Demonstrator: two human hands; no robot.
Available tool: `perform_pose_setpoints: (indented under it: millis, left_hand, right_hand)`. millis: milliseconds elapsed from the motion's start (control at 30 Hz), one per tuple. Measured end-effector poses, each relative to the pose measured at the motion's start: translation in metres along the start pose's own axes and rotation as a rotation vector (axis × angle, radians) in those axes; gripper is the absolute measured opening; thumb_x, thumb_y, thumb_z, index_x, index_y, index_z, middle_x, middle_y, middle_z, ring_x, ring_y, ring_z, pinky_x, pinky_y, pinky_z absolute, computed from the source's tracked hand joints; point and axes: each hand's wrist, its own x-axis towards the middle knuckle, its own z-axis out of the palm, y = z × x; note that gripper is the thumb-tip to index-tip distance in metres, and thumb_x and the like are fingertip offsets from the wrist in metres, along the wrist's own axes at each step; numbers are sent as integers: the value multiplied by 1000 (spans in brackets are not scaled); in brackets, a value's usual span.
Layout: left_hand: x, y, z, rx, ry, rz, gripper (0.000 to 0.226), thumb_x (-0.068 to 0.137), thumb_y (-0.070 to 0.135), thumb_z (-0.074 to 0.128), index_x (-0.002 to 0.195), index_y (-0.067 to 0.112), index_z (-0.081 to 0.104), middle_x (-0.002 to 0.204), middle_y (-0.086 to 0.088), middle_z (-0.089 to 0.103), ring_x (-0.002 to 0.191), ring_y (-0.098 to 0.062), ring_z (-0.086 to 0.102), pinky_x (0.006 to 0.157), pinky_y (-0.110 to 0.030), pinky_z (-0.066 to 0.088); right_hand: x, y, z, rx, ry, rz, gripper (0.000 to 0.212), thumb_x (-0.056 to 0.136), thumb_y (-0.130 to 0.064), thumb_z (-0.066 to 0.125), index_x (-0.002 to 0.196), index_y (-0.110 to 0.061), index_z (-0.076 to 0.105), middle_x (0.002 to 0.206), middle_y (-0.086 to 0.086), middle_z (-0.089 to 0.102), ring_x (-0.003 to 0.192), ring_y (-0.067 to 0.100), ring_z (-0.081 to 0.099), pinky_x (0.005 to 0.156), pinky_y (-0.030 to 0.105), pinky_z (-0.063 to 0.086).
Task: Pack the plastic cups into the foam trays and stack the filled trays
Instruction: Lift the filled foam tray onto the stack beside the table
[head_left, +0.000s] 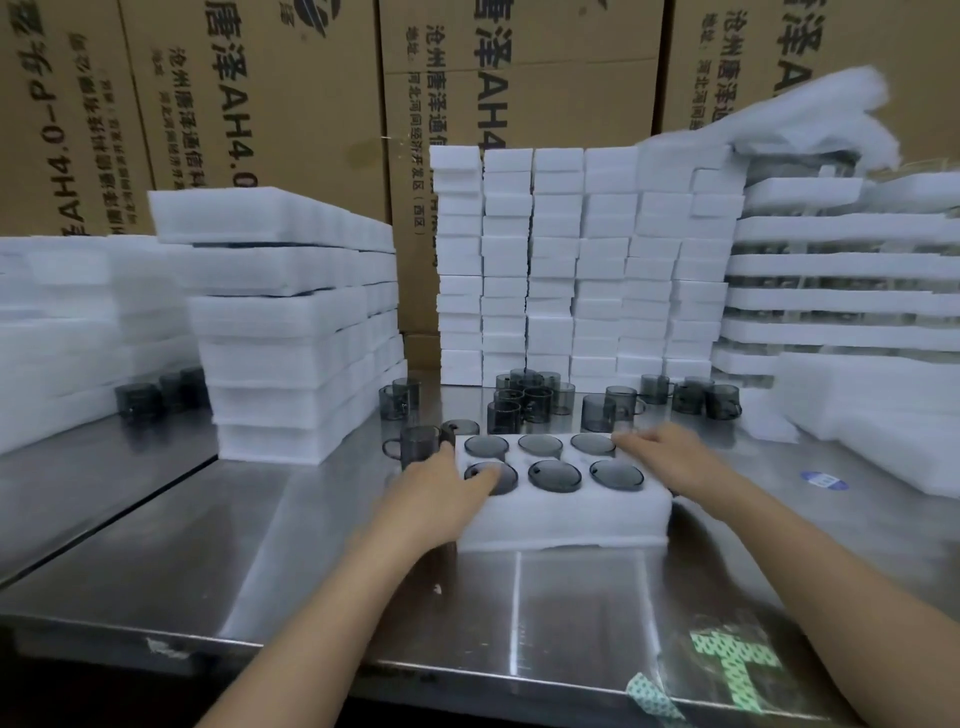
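1. Head view: we find the foam tray (566, 514) on the steel table (311, 545), front centre, with 6 grey cups (554, 475) seated in its pockets.
2. Left hand (441, 486): fingers flat over the tray's front-left cup.
3. Right hand (670, 454): fingers straight, resting on the tray's far-right corner.
4. We note loose cups (524, 395) behind the tray.

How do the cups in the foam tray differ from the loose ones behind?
Six smoky grey plastic cups sit sunk in the white foam tray, two neat rows, only tops showing; loose grey cups on the steel table stand exposed, handles visible, clustered unevenly. Both translucent grey.
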Motion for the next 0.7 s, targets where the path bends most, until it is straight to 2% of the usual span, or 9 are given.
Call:
perform_pose_setpoints:
  millis: [100, 167, 233, 267, 333, 433, 500, 600, 700]
  left_hand:
    - [-16, -7, 3, -236, -67, 0, 69, 96, 83, 35, 135, 35, 65, 134, 14, 60, 136, -17, 48, 109, -30, 33]
    - [-22, -3, 3, -503, -76, -37, 55, 97, 74, 53, 132, 35, 70, 125, 22, 66, 125, -8, 58, 102, -29, 39]
    - [-23, 4, 3, -897, -51, -89, 57, 83, 61, 76, 133, 33, 69, 121, 9, 77, 109, -16, 74, 95, -37, 55]
    - [-23, 9, 2, -1079, -41, -117, 62, 74, 53, 82, 131, 34, 65, 120, -1, 78, 97, -21, 77, 82, -40, 61]
    - [-22, 24, 1, -1291, -42, -166, 72, 65, 45, 91, 125, 36, 52, 121, -11, 75, 82, -26, 76, 69, -48, 65]
    - [-22, 48, 14, -1392, 44, -227, 75, 72, 35, 98, 121, 31, 41, 110, -7, 74, 79, -23, 80, 68, -53, 67]
    - [-23, 58, 16, -1447, 68, -323, 67, 79, 29, 93, 126, 35, 45, 113, -9, 76, 89, -30, 80, 73, -60, 66]
    - [-25, 73, -5, -1646, -189, -301, 48, 78, 21, 85, 122, 19, 65, 101, -16, 79, 85, -36, 79, 66, -54, 67]
    - [-7, 92, -62, -1649, -186, -209, 28, 88, 25, 83, 110, 14, 71, 95, -16, 79, 83, -36, 80, 70, -54, 67]
  right_hand:
    - [-3, -1, 4, 38, 29, -9, 54, 101, -45, 65, 59, -16, 50, 51, -8, 45, 58, 16, 45, 59, 35, 28]
    - [-5, -1, 5, 104, 56, -32, 50, 100, -47, 66, 70, -7, 68, 61, -1, 62, 67, 23, 58, 65, 36, 38]
    - [-6, -3, 1, 249, 116, -25, 39, 98, -50, 67, 91, -15, 81, 86, 4, 79, 91, 28, 71, 88, 41, 54]
    - [-7, -6, -3, 327, 146, -14, 33, 97, -52, 68, 92, -22, 83, 92, 0, 80, 97, 26, 72, 97, 45, 55]
    - [-10, -13, -10, 467, 124, 16, 29, 90, -57, 69, 95, -33, 84, 94, -6, 82, 100, 25, 75, 103, 50, 56]
    - [-11, -14, -16, 641, 25, 117, 45, 79, -61, 75, 103, -24, 84, 105, 5, 82, 104, 32, 75, 104, 51, 55]
    - [-8, -6, -23, 803, -92, 196, 47, 90, -55, 70, 110, -14, 82, 114, 14, 78, 100, 31, 72, 92, 44, 56]
    - [2, 14, -35, 912, -135, 185, 31, 101, -44, 57, 96, -25, 80, 104, 6, 72, 83, 20, 65, 71, 32, 47]
    - [1, 20, -29, 659, -140, 196, 44, 100, -55, 59, 102, -19, 84, 101, 3, 81, 83, 19, 66, 68, 30, 48]
